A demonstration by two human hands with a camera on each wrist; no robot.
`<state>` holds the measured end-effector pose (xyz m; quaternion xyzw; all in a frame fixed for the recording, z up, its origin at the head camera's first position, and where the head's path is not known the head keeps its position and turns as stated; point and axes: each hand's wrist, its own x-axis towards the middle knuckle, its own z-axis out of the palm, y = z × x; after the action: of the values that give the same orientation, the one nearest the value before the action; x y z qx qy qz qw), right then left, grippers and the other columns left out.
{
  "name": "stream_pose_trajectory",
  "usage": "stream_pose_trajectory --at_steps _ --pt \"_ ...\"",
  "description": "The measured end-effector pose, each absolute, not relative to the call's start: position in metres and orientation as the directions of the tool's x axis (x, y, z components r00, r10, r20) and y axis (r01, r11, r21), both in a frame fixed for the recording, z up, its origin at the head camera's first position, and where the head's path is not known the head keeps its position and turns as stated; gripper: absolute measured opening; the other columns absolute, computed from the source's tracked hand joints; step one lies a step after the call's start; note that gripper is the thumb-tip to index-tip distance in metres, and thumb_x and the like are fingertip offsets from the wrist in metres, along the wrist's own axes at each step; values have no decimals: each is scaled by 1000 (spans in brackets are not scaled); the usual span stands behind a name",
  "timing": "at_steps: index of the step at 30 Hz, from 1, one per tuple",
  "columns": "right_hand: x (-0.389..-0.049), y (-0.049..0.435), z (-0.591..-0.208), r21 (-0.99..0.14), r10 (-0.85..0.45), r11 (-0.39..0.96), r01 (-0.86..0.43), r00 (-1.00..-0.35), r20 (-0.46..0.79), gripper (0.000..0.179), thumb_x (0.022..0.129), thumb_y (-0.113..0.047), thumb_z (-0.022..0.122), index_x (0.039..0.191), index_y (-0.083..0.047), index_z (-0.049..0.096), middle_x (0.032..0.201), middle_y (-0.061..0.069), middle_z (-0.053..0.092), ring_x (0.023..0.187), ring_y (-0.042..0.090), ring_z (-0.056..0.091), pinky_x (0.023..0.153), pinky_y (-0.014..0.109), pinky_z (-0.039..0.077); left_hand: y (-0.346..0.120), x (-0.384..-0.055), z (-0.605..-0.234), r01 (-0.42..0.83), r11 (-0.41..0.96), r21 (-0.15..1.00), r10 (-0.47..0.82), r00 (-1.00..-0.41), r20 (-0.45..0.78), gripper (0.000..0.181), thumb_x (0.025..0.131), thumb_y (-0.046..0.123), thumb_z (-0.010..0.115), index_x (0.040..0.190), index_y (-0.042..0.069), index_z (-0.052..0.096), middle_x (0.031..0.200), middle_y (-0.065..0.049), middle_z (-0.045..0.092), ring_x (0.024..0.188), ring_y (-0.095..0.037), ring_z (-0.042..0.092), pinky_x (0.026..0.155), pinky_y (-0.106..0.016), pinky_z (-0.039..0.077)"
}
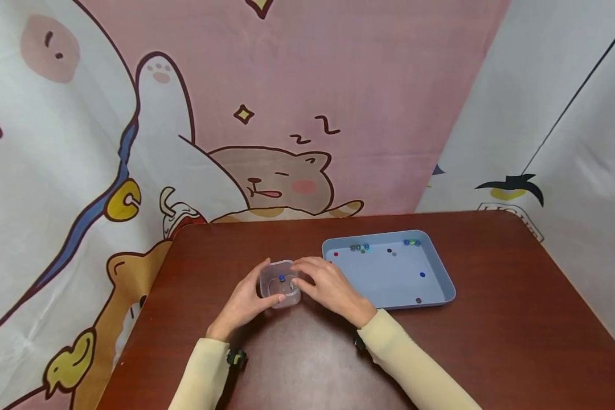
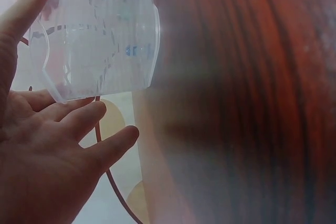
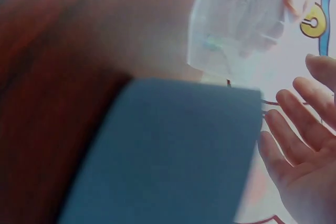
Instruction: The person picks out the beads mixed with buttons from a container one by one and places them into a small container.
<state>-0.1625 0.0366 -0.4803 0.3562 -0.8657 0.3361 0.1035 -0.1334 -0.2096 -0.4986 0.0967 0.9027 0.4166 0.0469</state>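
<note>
A small clear plastic container (image 1: pixel 287 302) stands on the table, left of the blue tray. My left hand (image 1: pixel 246 299) grips it from the left, thumb along the near rim and fingers at the far side. Inside lie a blue marble (image 1: pixel 282 278) and another small item beside it, too small to make out. Over the container's right side hovers my right hand (image 1: pixel 328 285), its fingers loosely bent. The right wrist view has that hand (image 3: pixel 302 140) with fingers spread and nothing in them, apart from the container (image 3: pixel 236 24).
To the right lies a shallow blue tray (image 1: pixel 379 279). Marbles (image 1: pixel 359 247) cluster along its far wall, more marbles (image 1: pixel 412 242) sit in the far right corner, and small flat dots are scattered on its floor. A printed cloth (image 1: pixel 389 114) hangs behind the brown table (image 1: pixel 517 319).
</note>
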Motion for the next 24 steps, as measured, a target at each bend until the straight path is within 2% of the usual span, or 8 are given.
stream_pose_trajectory --at_steps 7,13,16,19,24 --pt "-153 64 -462 -539 -518 501 -677 -733 441 36 97 -23 75 129 -8 72 138 9 66 134 29 57 105 51 49 -208 -133 -500 144 652 744 210 -978 6 101 82 44 88 161 8 36 156 -15 46 134 -32 52 110 -58 43" --pt "-152 91 -452 -499 -481 534 -683 -731 484 37 95 -22 77 129 -8 72 138 10 66 131 31 59 103 53 50 -210 -133 -499 195 679 708 250 -968 27 102 84 44 87 162 5 32 168 -16 27 150 -36 35 116 -59 33" --pt "-153 105 -448 -489 -459 558 -671 -740 491 36 95 -22 78 128 -8 73 137 10 67 129 30 60 104 53 49 -211 -133 -498 218 692 688 267 -963 36 102 84 44 86 161 5 33 170 -13 23 152 -35 32 116 -58 33" --pt "-155 119 -445 -494 -439 577 -650 -757 483 35 95 -23 78 127 -9 73 136 8 67 129 30 59 104 54 49 -211 -134 -497 232 706 669 275 -960 43 102 85 47 85 162 6 32 170 -10 24 150 -33 36 116 -57 35" --pt "-162 141 -444 -483 -423 617 -622 -779 463 37 93 -21 80 126 -9 73 132 8 68 126 30 60 101 54 51 -211 -134 -498 238 710 663 274 -960 52 102 86 51 83 162 5 32 166 -13 33 145 -32 43 115 -55 37"
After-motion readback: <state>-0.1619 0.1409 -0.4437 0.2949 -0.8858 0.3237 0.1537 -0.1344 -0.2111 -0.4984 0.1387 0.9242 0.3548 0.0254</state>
